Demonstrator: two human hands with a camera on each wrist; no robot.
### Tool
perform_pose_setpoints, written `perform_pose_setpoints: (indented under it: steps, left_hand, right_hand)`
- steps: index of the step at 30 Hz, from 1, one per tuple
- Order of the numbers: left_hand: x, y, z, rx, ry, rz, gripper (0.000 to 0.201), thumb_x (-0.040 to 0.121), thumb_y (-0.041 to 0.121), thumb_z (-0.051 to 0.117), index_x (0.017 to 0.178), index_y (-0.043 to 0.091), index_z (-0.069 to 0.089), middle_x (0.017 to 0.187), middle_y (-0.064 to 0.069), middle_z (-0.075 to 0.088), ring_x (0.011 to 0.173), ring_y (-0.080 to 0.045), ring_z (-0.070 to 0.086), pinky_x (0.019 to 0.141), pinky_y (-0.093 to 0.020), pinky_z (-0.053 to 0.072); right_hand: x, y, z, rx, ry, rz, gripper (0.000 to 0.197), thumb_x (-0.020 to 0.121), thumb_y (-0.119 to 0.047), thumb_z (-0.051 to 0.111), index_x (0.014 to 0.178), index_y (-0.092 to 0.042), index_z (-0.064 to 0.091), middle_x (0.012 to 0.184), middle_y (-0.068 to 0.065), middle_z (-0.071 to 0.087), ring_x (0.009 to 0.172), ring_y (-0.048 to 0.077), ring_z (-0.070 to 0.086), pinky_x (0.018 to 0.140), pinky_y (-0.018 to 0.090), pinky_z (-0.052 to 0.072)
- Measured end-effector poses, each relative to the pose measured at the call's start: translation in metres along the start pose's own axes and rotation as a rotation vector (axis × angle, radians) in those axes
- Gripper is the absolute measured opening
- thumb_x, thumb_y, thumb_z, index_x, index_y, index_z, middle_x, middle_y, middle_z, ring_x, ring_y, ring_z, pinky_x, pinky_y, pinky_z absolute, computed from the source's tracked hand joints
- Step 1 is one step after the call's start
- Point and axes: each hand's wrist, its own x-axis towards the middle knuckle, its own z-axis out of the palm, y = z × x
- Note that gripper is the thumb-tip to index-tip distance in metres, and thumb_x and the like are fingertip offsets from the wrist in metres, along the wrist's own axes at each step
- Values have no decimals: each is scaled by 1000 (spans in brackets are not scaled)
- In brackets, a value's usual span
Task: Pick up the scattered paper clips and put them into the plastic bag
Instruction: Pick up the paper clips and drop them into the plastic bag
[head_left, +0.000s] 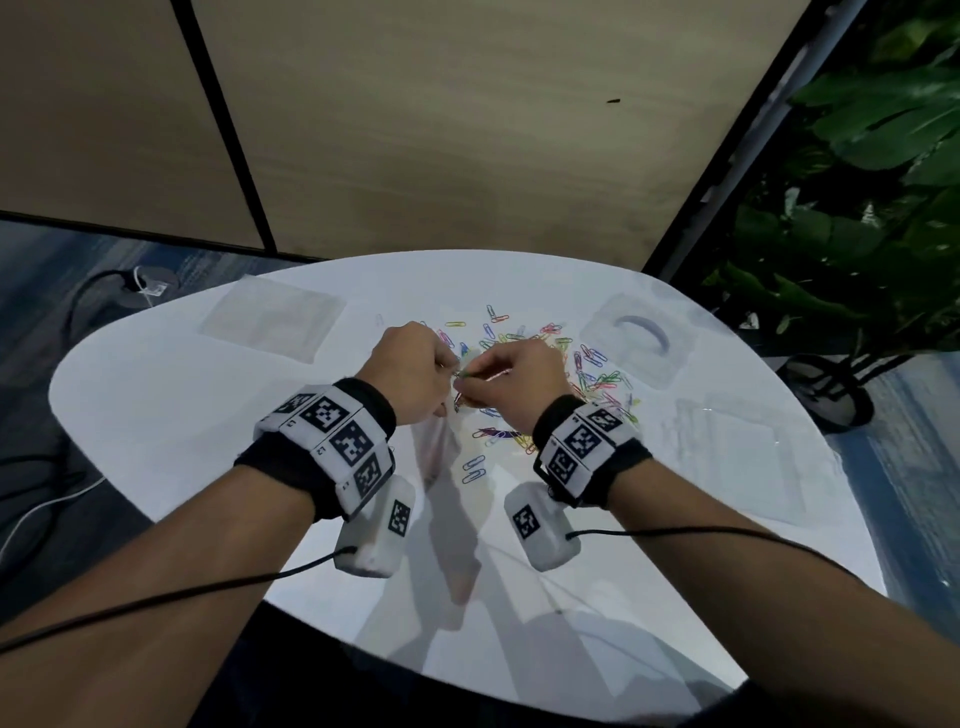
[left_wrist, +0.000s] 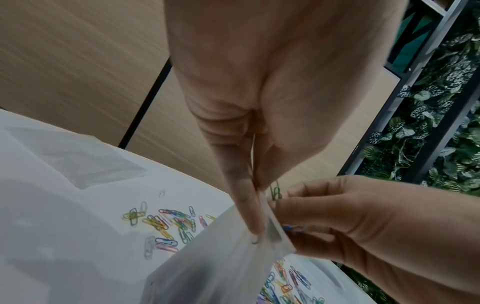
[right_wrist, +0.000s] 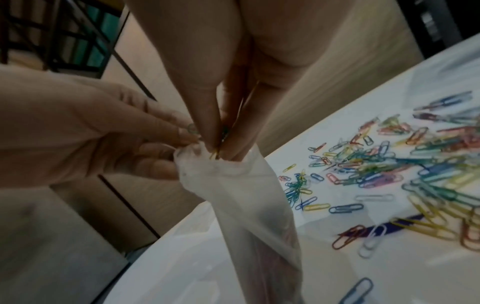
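Observation:
Many coloured paper clips (head_left: 597, 379) lie scattered on the white table (head_left: 182, 415), shown close in the right wrist view as a paper clip pile (right_wrist: 389, 170). A translucent plastic bag (head_left: 441, 447) hangs upright above the table. My left hand (head_left: 449, 371) pinches its rim, seen as left hand (left_wrist: 255, 226) on the plastic bag (left_wrist: 221, 267). My right hand (head_left: 465, 382) pinches a few paper clips at the bag's mouth. In the right wrist view my right hand (right_wrist: 221, 148) has its fingertips inside the mouth of the plastic bag (right_wrist: 249, 205).
A flat clear bag (head_left: 270, 322) lies at the table's far left and another flat bag (head_left: 727, 452) at the right. A clear pouch with a handle (head_left: 634, 343) sits beyond the clips. A potted plant (head_left: 857, 208) stands right of the table.

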Motion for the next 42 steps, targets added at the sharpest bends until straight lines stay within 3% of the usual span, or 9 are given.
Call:
perform_pose_setpoints:
  steps: [6, 10, 15, 21, 25, 28, 33, 37, 42]
  left_hand:
    - [6, 4, 3, 3, -17, 5, 26, 91, -1, 52, 95, 3, 77, 89, -14, 76, 67, -25, 77, 76, -40, 64]
    - [9, 4, 6, -8, 0, -12, 26, 96, 0, 51, 107, 3, 74, 98, -9, 69, 68, -28, 76, 75, -37, 64]
    - [8, 6, 8, 44, -25, 3, 26, 97, 2, 51, 109, 6, 74, 96, -6, 66, 67, -27, 75, 77, -37, 64]
    - [12, 9, 10, 82, -45, 20, 28, 97, 3, 50, 110, 8, 74, 97, -8, 71, 68, -27, 76, 78, -37, 64]
    - [11, 9, 9, 99, -38, 21, 29, 96, 2, 50, 110, 7, 75, 102, -9, 71, 68, -26, 76, 77, -39, 64]
    - [11, 7, 9, 130, -27, 30, 31, 96, 3, 48, 109, 9, 76, 101, -4, 69, 69, -28, 76, 80, -39, 63]
    - [11, 9, 9, 167, -31, 53, 30, 96, 2, 49, 110, 8, 75, 107, -6, 70, 81, -31, 75, 86, -41, 61]
    - [10, 10, 11, 169, -40, 56, 30, 96, 3, 49, 111, 9, 74, 110, -12, 73, 88, -32, 73, 91, -41, 59]
    - [8, 10, 10, 165, -43, 51, 32, 96, 2, 47, 111, 10, 75, 107, -13, 73, 85, -31, 74, 89, -40, 60]
  right_hand:
    - [2, -8, -15, -371, -319, -133, 16, 81, -10, 67, 94, -12, 76, 84, 3, 73, 70, 10, 65, 69, 27, 56]
    - [23, 11, -49, -11, -115, 40, 13, 85, -1, 66, 93, -6, 75, 88, 11, 75, 74, 22, 72, 77, 43, 61]
    - [47, 100, -119, -882, -62, 287, 46, 95, -27, 54, 139, -17, 49, 141, 10, 53, 128, 27, 50, 108, 33, 39]
    - [37, 137, -113, -917, -166, 247, 66, 95, -42, 51, 152, -20, 26, 155, 7, 34, 139, 27, 39, 112, 37, 33]
    - [40, 135, -93, -1045, -220, 107, 62, 90, -36, 60, 146, -22, 39, 141, 10, 49, 127, 30, 48, 107, 37, 40]
    - [44, 130, -83, -1127, -145, 32, 25, 91, -15, 54, 111, -14, 68, 110, 12, 66, 100, 29, 62, 86, 33, 50]
    - [46, 120, -86, -1109, -85, 87, 19, 87, -10, 58, 89, -14, 77, 92, 9, 71, 87, 26, 66, 77, 29, 56]
    - [46, 120, -103, -840, 51, 230, 12, 79, -8, 68, 77, -12, 79, 82, 5, 76, 80, 20, 70, 67, 21, 55]
    - [42, 118, -124, -218, 198, 434, 8, 69, -8, 85, 70, -11, 78, 79, 9, 76, 76, 23, 74, 80, 35, 60]
